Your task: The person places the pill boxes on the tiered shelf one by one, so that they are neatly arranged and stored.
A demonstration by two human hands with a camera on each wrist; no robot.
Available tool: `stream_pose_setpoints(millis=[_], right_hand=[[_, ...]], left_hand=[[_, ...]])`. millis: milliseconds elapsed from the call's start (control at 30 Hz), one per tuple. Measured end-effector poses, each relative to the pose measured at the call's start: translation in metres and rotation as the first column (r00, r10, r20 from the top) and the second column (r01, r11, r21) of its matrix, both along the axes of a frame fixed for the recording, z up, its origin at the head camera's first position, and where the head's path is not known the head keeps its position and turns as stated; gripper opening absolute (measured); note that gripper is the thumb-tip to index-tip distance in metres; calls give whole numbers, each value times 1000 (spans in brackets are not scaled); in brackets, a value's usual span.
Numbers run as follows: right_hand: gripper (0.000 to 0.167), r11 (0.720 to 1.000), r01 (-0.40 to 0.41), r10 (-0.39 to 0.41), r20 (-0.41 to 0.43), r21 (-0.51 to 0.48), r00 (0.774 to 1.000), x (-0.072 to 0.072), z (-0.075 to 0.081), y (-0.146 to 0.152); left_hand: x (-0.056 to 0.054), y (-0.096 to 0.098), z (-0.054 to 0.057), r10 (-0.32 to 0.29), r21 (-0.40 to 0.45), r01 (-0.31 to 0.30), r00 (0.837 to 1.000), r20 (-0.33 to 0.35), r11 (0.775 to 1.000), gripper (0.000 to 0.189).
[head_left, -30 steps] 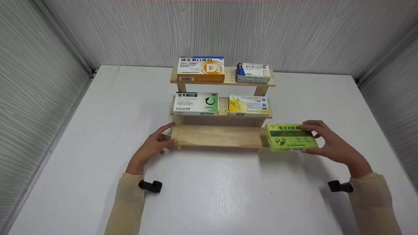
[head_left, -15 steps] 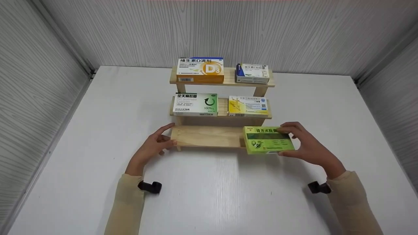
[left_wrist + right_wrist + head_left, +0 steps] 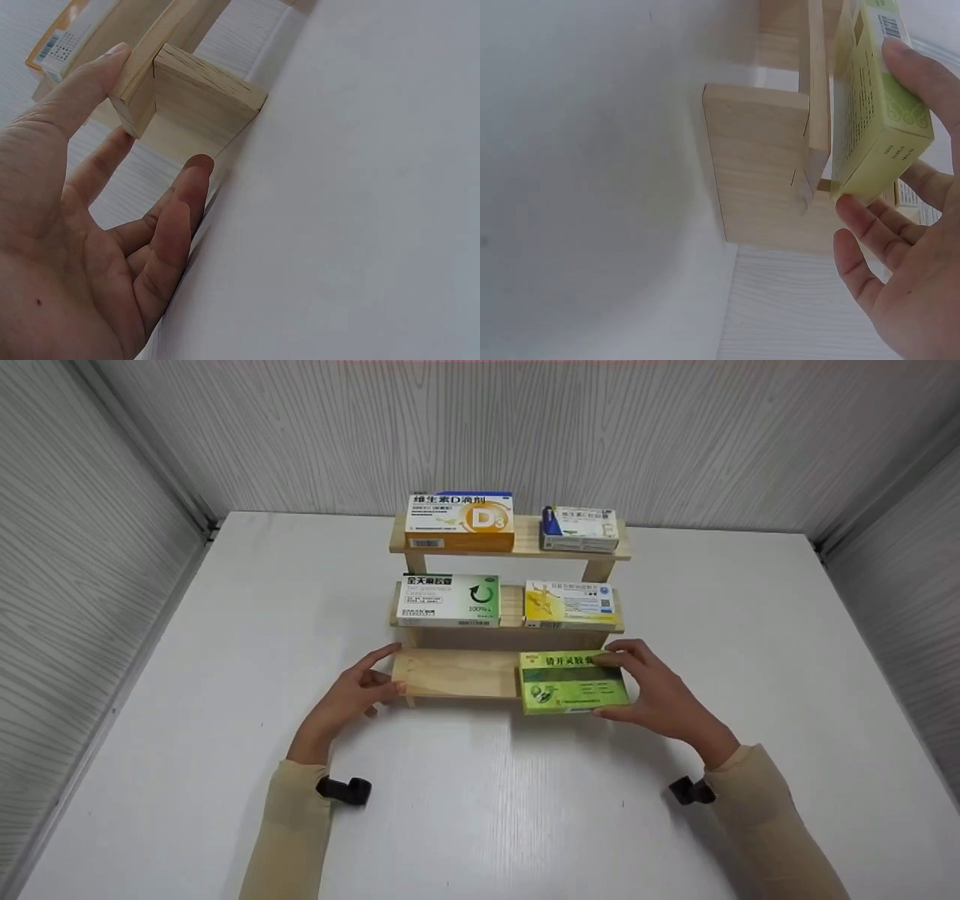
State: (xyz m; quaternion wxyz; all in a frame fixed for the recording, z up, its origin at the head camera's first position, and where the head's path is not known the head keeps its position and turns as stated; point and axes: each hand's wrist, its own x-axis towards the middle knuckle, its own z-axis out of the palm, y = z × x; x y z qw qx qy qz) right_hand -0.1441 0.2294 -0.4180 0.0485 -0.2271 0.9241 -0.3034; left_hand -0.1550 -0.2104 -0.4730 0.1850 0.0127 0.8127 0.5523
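Observation:
In the head view, a three-step wooden display rack (image 3: 457, 673) stands on the white table. My left hand (image 3: 349, 697) pinches the left end of its bottom step between thumb and forefinger; the other fingers curl loosely below it in the left wrist view. My right hand (image 3: 664, 697) holds a green medicine box (image 3: 574, 684) by its right end, thumb on the near side and fingers on the far side. The box lies over the right half of the bottom step. In the right wrist view a narrow gap shows between the box (image 3: 870, 112) and the step (image 3: 816, 90).
On the middle step sit a white-and-green medicine box (image 3: 450, 600) and a white-and-yellow one (image 3: 570, 604). The top step carries an orange-and-white vitamin D box (image 3: 460, 521) and a small white-and-blue box (image 3: 580, 529). Grey wood-grain panels (image 3: 480, 435) enclose the table.
My right hand has carried the green medicine box leftward, from beyond the rack's right end to over the right part of the bottom step. My left hand has stayed in place.

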Motion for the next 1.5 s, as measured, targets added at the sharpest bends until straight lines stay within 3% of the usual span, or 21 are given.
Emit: stream_pose_setpoints(millis=[333, 567, 700, 1067, 1500], right_hand=[[69, 999, 14, -13, -6, 32, 1000, -4, -3, -25], [67, 1000, 0, 1, -56, 20, 998, -4, -4, -38], [66, 1000, 1, 1, -57, 23, 998, -5, -4, -44], [64, 999, 28, -24, -101, 35, 995, -8, -11, -50], [65, 999, 41, -37, -83, 36, 996, -7, -12, -51]], left_hand=[[1, 0, 1, -3, -4, 3, 1000, -9, 1000, 70], [1, -1, 0, -8, 0, 8, 1000, -11, 1000, 71], [3, 1, 7, -6, 1, 6, 1000, 5, 1000, 71], [2, -1, 3, -6, 2, 6, 1000, 2, 1000, 73], [3, 1, 5, 0, -7, 1, 1000, 3, 1000, 73]])
